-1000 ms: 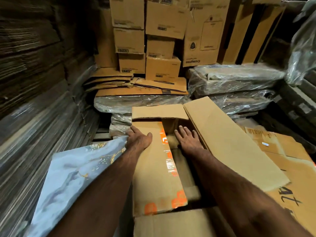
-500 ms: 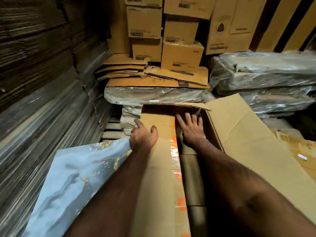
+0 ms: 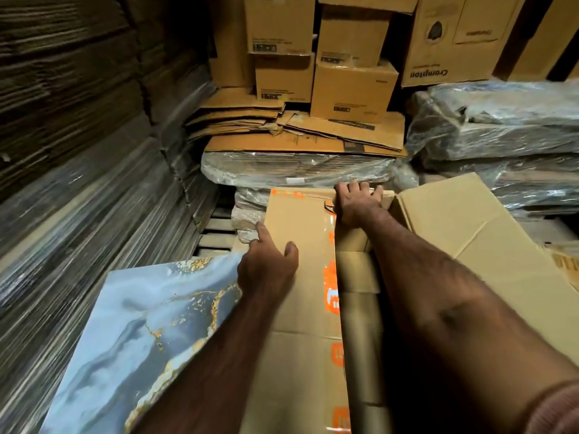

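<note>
Closing the long carton point(image 3: 291, 371) is the op in hand, by my read. It lies lengthwise ahead of me on the stock pile, far end just beside the film-wrapped bundles point(image 3: 297, 167).

1. Left flap point(image 3: 300, 220), w/ orange tape point(image 3: 332, 277) along its inner edge: folded down flat.
2. Left hand point(image 3: 266, 264): on the flap's outer edge, thumb and index spread on the board. Other fingers hidden, so I cannot tell whether they hook the edge.
3. Right hand point(image 3: 357, 202): fingers spread, pressed onto the end flap point(image 3: 388, 194) at the far end. Forearm lies along the open gap.
4. Right flap point(image 3: 470, 245): open, leaning outward.

Surroundings: marbled blue tile point(image 3: 141, 324) touches the carton's left side, partly under my left forearm. Stacked boxes point(image 3: 351, 86) stand behind the bundles.

Fault risks, as I judge them:
- Left flap likely springs up if pressure drops before the right flap comes over.
- Small dark split shows at the flap corner next to the right hand. Hard pressing may extend it.
- Right flap can't shut w/ the forearm in the gap: pinch hazard.
- Left forearm movement could shove the tile off its rest.
</note>
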A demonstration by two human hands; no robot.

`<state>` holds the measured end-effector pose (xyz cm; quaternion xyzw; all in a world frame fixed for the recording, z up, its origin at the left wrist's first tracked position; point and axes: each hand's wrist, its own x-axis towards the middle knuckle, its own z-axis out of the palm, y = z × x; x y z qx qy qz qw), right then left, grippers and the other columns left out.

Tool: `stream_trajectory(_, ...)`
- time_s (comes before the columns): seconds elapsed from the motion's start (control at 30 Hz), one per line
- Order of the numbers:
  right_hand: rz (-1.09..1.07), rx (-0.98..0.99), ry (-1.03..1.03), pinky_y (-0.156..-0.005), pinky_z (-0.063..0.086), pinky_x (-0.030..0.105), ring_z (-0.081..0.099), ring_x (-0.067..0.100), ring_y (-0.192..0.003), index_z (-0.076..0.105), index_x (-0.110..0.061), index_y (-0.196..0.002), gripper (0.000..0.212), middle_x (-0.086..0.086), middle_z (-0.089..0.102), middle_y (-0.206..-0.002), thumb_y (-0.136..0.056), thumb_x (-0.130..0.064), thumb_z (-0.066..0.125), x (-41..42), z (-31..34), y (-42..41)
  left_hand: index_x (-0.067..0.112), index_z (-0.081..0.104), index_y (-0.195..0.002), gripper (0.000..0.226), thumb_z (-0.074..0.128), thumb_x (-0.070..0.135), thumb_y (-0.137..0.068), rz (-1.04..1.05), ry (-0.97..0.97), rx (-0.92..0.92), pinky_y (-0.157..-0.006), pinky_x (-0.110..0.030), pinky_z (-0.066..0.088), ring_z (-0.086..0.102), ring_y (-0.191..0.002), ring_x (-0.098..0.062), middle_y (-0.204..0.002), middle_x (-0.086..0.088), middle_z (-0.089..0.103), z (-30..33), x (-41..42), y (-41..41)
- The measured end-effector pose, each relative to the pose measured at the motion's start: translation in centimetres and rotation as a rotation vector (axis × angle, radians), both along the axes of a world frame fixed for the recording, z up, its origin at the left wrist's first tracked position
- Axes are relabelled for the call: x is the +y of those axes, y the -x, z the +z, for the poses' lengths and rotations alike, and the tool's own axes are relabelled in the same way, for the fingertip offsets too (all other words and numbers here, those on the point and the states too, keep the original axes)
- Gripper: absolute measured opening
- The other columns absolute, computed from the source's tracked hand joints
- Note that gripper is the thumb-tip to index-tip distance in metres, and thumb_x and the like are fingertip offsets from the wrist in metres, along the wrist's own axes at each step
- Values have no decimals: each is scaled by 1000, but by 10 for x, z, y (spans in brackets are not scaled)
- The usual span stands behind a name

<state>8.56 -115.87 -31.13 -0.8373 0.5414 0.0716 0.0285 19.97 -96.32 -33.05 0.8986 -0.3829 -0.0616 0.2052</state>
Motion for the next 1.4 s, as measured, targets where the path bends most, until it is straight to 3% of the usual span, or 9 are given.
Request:
stream_trajectory(0.17, 19, -22, -22, -117, 13, 64, 25, 35, -143, 28, -21, -145, 74, 13, 33, -151, -84, -28, 68, -5, 2, 0, 20, 20, -154, 75, 45, 54, -91, 21, -8, 2, -83, -40, 47, 59, -111, -35, -127, -12, 60, 3, 0, 0)
stream_trajectory(0.33, 170, 27, -74, -122, 4, 55, -1, 31, -152, 1, -26, -157, 93, 8, -2, -166, -88, -23, 62, 2, 19, 28, 15, 32, -143, 68, 46, 54, -89, 17, -12, 27, -82, -41, 47, 60, -105, -38, -117, -15, 62, 4, 1, -4)
stream_trajectory(0.53, 176, 71, 49, -121, 5, 57, 0, 31, -152, 11, -23, -157, 80, 13, -4, -165, -94, -39, 57, 79, 27, 106, 8, 47, -124, 55, 50, 48, -86, -73, 87, 117, -90, -44, 47, 57, -110, -38, -120, -16, 59, 10, 6, -13)
stream_trajectory(0.7, 116, 81, 112, -121, 9, 54, 3, 30, -152, 11, -25, -157, 75, 13, 0, -165, -97, -50, 48, 160, 23, 147, 14, 64, -119, 41, 50, 36, -86, -355, 281, -63, -107, -44, 37, 48, -122, -29, -129, -8, 57, 21, 24, -2)
stream_trajectory(0.93, -32, 60, 135, -121, 9, 53, 2, 31, -151, 1, -24, -158, 88, 16, -1, -164, -92, -54, 51, 242, 7, 185, 18, 70, -107, 53, 35, 47, -79, -873, 276, -51, -98, -38, 44, 59, -112, -24, -113, -2, 67, 24, 75, 40)
stream_trajectory(1.07, -44, 174, 74, -121, 4, 56, -4, 34, -152, -2, -23, -158, 92, 17, -7, -164, -91, -57, 51, 263, 6, 186, 24, 64, -124, 68, 31, 63, -79, -985, 103, -92, -110, -43, 35, 43, -134, -23, -138, -3, 55, 29, 98, 60)
stream_trajectory(1.13, -41, 197, 58, -120, 4, 57, -5, 34, -152, 3, -25, -158, 87, 16, -6, -164, -92, -57, 49, 266, 7, 185, 26, 59, -131, 59, 38, 60, -87, -1057, -8, -99, -115, -45, 27, 33, -141, -21, -145, -2, 48, 42, 113, 76)
stream_trajectory(1.23, -69, 191, 55, -120, 6, 57, -5, 33, -152, 13, -26, -158, 80, 14, -6, -165, -92, -58, 47, 265, 7, 183, 24, 57, -130, 42, 39, 45, -100, -1151, -216, -160, -116, -55, 17, 35, -139, -18, -139, -2, 54, 63, 132, 102)
stream_trajectory(1.4, -45, 284, 125, -117, 14, 58, 0, 36, -151, 26, -26, -153, 72, 16, -3, -164, -92, -61, 44, 271, 5, 176, 17, 56, -133, 44, 36, 41, -101, -1039, -703, -484, -111, -68, -5, 25, -145, -28, -143, -8, 50, 79, 154, 139)
